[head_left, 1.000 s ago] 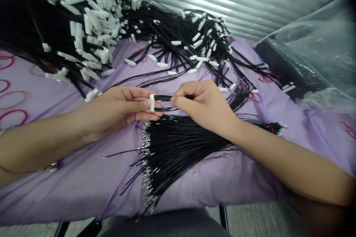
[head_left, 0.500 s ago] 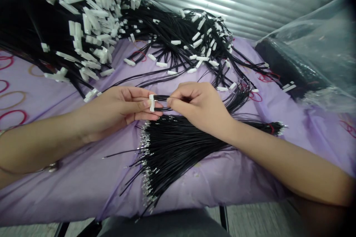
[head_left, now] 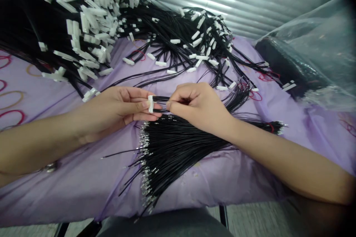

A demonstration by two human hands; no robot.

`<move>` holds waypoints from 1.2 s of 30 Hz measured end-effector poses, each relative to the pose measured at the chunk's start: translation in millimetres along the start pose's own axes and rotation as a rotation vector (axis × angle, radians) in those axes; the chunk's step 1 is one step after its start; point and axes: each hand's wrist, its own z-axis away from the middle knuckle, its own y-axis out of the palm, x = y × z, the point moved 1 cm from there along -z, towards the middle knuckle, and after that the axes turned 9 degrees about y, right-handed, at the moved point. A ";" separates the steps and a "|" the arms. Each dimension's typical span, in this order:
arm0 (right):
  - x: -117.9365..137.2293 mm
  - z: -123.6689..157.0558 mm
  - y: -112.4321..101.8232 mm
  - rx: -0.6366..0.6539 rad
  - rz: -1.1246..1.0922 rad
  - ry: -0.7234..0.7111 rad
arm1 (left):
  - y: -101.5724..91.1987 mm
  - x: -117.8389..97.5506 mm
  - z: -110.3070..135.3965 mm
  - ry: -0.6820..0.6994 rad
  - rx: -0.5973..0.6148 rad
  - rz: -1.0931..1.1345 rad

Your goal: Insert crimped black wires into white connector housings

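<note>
My left hand [head_left: 125,105] pinches a white plastic connector [head_left: 150,103] between thumb and fingers. Black wires [head_left: 161,99] run out of the connector's right side toward my right hand [head_left: 194,103]. Its thumb and forefinger are pressed together on a wire close to the connector; the exact tip is hard to make out. Just below both hands lies a fanned bundle of loose black wires [head_left: 178,148], with small metal terminals at its left ends and a red band around its right end.
Finished-looking wires with white connectors [head_left: 91,26] heap at the back left, and another black wire pile [head_left: 178,26] lies behind my hands. Rubber bands [head_left: 12,117] rest on the purple cloth [head_left: 69,200]. A clear plastic bag [head_left: 311,52] stands at the back right, before corrugated metal [head_left: 236,0].
Both hands stay almost in place, still on the connector and wire. My right thumb and forefinger have shifted very slightly; the view has drifted a little.
</note>
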 end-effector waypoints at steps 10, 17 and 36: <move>-7.4 -0.2 9.3 -0.026 -0.029 -0.066 | 1.2 1.2 0.0 -0.003 -0.017 -0.088; 23.7 8.3 -21.8 -0.138 0.368 -0.284 | 5.3 -5.0 0.8 0.036 -0.074 -0.015; -5.3 25.1 -41.0 0.241 0.683 0.087 | -1.8 1.8 -4.7 0.096 -0.280 0.058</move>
